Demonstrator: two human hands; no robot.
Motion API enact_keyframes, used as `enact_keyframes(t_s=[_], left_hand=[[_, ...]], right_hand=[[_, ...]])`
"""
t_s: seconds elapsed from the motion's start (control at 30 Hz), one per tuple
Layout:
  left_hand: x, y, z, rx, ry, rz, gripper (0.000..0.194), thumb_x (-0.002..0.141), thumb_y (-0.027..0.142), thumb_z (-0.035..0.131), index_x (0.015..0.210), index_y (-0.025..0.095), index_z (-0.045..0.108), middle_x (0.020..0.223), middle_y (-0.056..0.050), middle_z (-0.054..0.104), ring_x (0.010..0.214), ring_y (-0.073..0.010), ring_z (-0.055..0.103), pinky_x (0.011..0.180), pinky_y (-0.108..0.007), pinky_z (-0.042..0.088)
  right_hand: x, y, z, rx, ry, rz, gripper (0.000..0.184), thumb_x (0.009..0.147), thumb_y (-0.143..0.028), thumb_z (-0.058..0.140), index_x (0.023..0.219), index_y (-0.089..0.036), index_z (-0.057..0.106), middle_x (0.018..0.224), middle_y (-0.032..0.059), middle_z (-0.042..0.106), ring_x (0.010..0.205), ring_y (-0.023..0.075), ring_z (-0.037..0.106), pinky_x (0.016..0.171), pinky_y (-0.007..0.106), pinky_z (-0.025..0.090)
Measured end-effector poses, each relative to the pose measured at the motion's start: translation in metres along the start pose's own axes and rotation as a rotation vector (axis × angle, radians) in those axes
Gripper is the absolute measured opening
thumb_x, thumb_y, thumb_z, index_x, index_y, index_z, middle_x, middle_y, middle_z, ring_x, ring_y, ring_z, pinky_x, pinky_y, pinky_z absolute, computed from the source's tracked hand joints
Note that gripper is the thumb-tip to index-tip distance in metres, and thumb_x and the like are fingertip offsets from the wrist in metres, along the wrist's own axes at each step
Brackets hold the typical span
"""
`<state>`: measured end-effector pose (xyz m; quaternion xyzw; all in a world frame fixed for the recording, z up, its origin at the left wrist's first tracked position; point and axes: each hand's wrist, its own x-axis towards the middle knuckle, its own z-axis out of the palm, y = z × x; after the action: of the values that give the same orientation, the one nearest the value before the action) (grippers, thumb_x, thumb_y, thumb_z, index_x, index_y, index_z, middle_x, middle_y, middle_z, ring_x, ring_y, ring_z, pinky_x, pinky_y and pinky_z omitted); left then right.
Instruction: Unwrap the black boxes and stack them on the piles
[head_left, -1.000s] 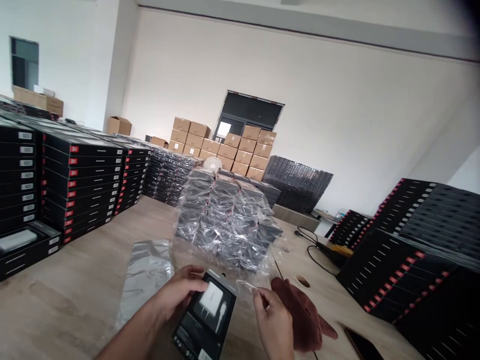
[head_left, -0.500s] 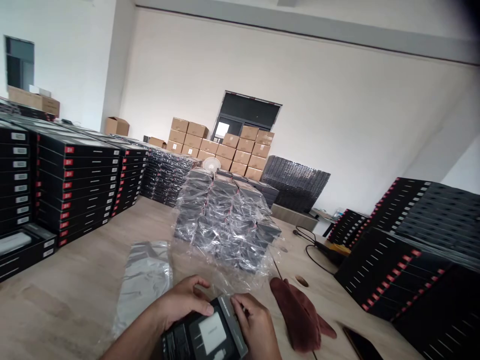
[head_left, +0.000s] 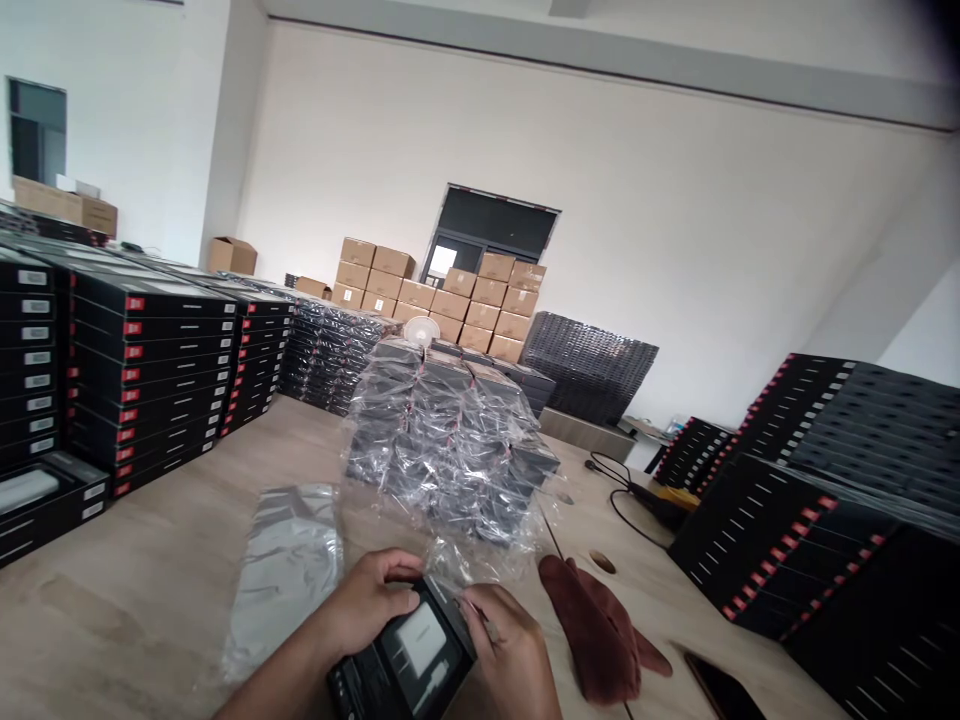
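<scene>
A small black retail box, with a white device pictured on its face, is held low at the front of the table. My left hand grips the box along its left side, thumb on the face. At the far right edge of the box, my right hand is closed in a pinch on thin clear plastic wrap; part of the wrap is hidden by the fingers. A flat silvery plastic sheet lies left of my hands. Beyond them stands a plastic-wrapped stack of dark boxes.
To the right lie dark red gloves and a phone. A black cable runs behind them. Tall stacks of black boxes stand on the left and right. Brown cartons are piled at the back.
The box has tilted and shifted a little down and left from my right fingers. Plastic wrap now stands up more visibly beyond its top edge.
</scene>
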<state>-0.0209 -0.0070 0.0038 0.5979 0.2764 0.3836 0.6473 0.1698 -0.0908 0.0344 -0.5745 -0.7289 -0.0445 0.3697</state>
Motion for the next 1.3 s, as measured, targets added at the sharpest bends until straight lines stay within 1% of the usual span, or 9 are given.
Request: enact_keyframes(t_s=[0.13,0.2,0.27,0.33,0.4,0.57,0.8,1.0,1.3], left_hand=[[-0.004,0.002,0.000,0.239,0.026,-0.008,0.038,0.073,0.025,0.059,0.109,0.020,0.068,0.110,-0.004,0.068,0.104,-0.0239,0.060,0.096,-0.034,0.041],[-0.004,0.001,-0.001,0.314,0.066,-0.013,0.036,0.074,0.027,0.058,0.108,0.022,0.069,0.112,-0.003,0.068,0.106,-0.0246,0.059,0.098,-0.035,0.039],[-0.003,-0.004,-0.002,0.343,0.109,0.002,0.035,0.074,0.029,0.059,0.106,0.022,0.070,0.114,-0.005,0.067,0.109,-0.0255,0.057,0.100,-0.035,0.038],[-0.001,-0.009,-0.003,0.347,0.131,0.011,0.035,0.074,0.031,0.060,0.105,0.021,0.071,0.115,-0.006,0.066,0.111,-0.0266,0.056,0.100,-0.036,0.038],[0.001,-0.013,-0.003,0.341,0.137,0.012,0.036,0.074,0.032,0.060,0.106,0.020,0.070,0.115,-0.007,0.066,0.110,-0.0267,0.057,0.100,-0.036,0.038],[0.003,-0.012,-0.001,0.242,0.148,0.007,0.040,0.076,0.032,0.059,0.112,0.017,0.067,0.117,-0.008,0.065,0.111,-0.0250,0.057,0.099,-0.034,0.040],[0.004,-0.006,-0.001,0.206,0.201,0.034,0.040,0.078,0.029,0.055,0.114,0.016,0.064,0.117,-0.008,0.065,0.111,-0.0238,0.057,0.097,-0.032,0.040],[-0.001,0.007,0.000,0.222,0.132,0.095,0.033,0.079,0.025,0.048,0.107,0.017,0.064,0.103,-0.005,0.069,0.098,-0.0211,0.061,0.088,-0.029,0.044],[0.003,-0.008,-0.002,0.324,0.177,0.010,0.044,0.078,0.030,0.051,0.117,0.013,0.061,0.123,-0.010,0.061,0.116,-0.0249,0.053,0.101,-0.034,0.036]], right_hand=[[-0.001,0.005,0.000,-0.072,0.048,0.023,0.022,0.085,-0.021,0.045,0.088,-0.024,0.067,0.090,0.0065,0.069,0.084,0.0193,0.066,0.075,0.028,0.051],[-0.002,0.010,0.001,-0.161,0.075,0.152,0.016,0.080,-0.023,0.050,0.084,-0.023,0.065,0.084,0.0061,0.070,0.076,0.0205,0.067,0.068,0.029,0.051],[-0.004,0.015,0.002,-0.193,0.063,0.331,0.013,0.078,-0.031,0.055,0.069,-0.024,0.062,0.065,0.0030,0.067,0.057,0.0196,0.064,0.053,0.028,0.046],[-0.005,0.020,0.004,-0.056,0.028,0.463,0.027,0.077,-0.039,0.055,0.055,-0.024,0.055,0.047,-0.0002,0.060,0.042,0.0175,0.057,0.043,0.026,0.040],[-0.005,0.024,0.006,0.137,0.017,0.514,0.031,0.078,-0.041,0.051,0.053,-0.024,0.053,0.044,-0.0009,0.058,0.040,0.0172,0.056,0.040,0.025,0.039],[-0.004,0.024,0.010,0.206,0.049,0.501,0.019,0.074,-0.034,0.048,0.060,-0.023,0.057,0.051,-0.0009,0.061,0.048,0.0178,0.059,0.044,0.026,0.043],[-0.004,0.020,0.020,0.406,-0.002,0.524,0.009,0.062,-0.022,0.048,0.060,-0.022,0.056,0.047,-0.0036,0.055,0.043,0.0142,0.052,0.040,0.023,0.038],[0.000,0.016,0.019,0.507,0.042,0.588,0.007,0.062,-0.026,0.051,0.061,-0.020,0.054,0.046,-0.0044,0.052,0.041,0.0122,0.047,0.040,0.022,0.036],[0.006,0.006,0.012,0.492,0.196,0.585,0.017,0.064,-0.036,0.058,0.062,-0.019,0.057,0.051,-0.0039,0.051,0.048,0.0126,0.048,0.046,0.024,0.038]])
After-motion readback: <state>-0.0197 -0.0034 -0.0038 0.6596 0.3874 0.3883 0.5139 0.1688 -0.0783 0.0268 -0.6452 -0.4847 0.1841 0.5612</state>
